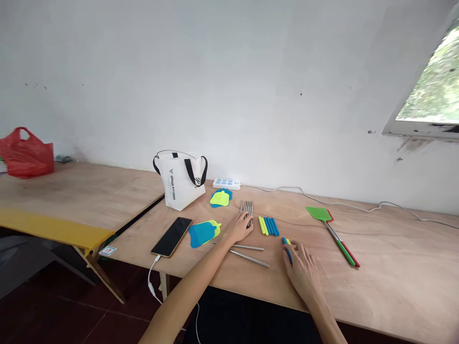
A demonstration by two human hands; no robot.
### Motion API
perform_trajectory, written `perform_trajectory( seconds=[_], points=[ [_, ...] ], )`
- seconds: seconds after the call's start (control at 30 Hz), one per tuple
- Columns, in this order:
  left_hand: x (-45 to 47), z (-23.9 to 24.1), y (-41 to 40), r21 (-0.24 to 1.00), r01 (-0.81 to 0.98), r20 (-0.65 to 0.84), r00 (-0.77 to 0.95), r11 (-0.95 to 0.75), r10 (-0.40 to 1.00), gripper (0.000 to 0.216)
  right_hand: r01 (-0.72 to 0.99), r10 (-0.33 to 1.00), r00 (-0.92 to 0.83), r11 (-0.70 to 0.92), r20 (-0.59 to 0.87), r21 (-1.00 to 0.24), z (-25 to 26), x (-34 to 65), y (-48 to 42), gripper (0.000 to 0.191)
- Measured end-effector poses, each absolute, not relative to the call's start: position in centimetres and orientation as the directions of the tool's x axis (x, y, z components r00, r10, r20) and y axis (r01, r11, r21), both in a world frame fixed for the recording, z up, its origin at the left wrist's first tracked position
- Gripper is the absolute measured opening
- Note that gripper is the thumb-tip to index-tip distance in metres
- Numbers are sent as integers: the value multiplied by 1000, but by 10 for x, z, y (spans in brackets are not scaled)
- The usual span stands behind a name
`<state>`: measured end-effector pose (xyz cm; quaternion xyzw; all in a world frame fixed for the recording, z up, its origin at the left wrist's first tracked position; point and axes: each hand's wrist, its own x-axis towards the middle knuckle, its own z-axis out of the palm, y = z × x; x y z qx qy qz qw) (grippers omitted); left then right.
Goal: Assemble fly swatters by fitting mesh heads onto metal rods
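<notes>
My left hand [239,228] reaches over a row of several thin metal rods [248,207], its curled fingers pressing on their near ends. Two more metal rods [250,259] lie loose beneath and beside my left forearm. Fingers of my right hand [303,265] close around a blue handle [284,241] and a yellow handle [288,241] at the table's front; part of both is hidden. Between the hands is a row of yellow and blue handles [268,226]. Blue and yellow fly swatter heads [202,233] lie left of my left hand, with another pile of swatter heads [220,198] behind.
Green and red fly swatters [337,238] lie together at right. At left are a phone [172,237] on a white cable and a white bag [182,184]. A power strip [226,184] sits by the wall. A red plastic bag [28,155] rests on the other table.
</notes>
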<state>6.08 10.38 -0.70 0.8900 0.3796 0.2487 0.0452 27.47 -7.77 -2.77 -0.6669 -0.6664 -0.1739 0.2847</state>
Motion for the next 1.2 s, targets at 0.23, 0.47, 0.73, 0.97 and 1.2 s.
perform_trajectory(
  seconds=[0.23,0.47,0.73,0.97,1.2],
  points=[
    [54,-11,115,287,699,388,541,-655,746,37,876,808,-375,469,455,-111,-2,231,-96,42],
    [54,-13,116,293,771,368,455,-566,811,38,866,820,-344,466,458,-182,-16,209,-82,46],
    [53,-13,119,282,812,357,406,-511,841,38,856,799,-327,477,504,-200,-22,211,-75,44],
    [64,-5,116,291,794,343,434,-534,833,42,852,799,-322,479,508,-212,-20,209,-76,47],
    [109,0,100,329,637,255,651,-697,715,66,844,805,-319,481,500,-237,-16,208,-77,48]
  ],
)
